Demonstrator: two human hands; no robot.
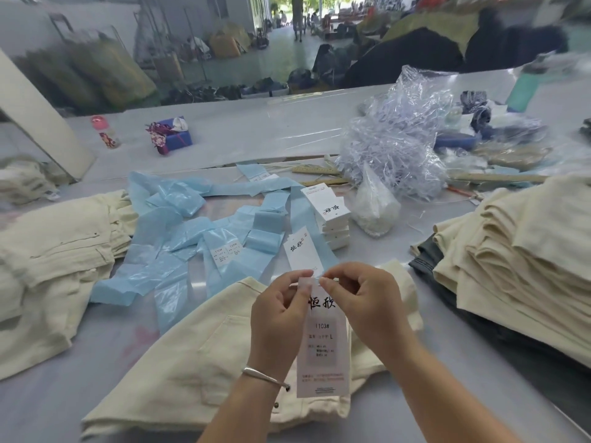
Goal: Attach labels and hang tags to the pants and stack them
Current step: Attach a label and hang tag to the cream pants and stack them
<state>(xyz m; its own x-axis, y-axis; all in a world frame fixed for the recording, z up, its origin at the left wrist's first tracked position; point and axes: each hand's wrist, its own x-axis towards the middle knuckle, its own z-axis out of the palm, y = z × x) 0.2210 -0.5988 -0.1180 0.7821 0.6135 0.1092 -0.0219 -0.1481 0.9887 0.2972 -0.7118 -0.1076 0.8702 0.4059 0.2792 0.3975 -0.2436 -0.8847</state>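
A white hang tag (322, 350) with black characters and "1103# L" hangs upright above folded cream pants (192, 372) in front of me. My left hand (281, 311) pinches the tag's top left corner. My right hand (364, 302) pinches its top edge from the right, at a thin string that I can barely make out. Behind them lie a loose hang tag (302, 251), a stack of hang tags (329, 215) and blue backing strips with size labels (224, 251).
Cream pants lie in a heap at the left (48, 260) and in a tall folded stack at the right (524, 260). A bag of strings (374, 206), crumpled clear plastic (396, 135), wooden rulers (316, 170), a pink bottle (104, 131) and a blue box (174, 139) sit farther back.
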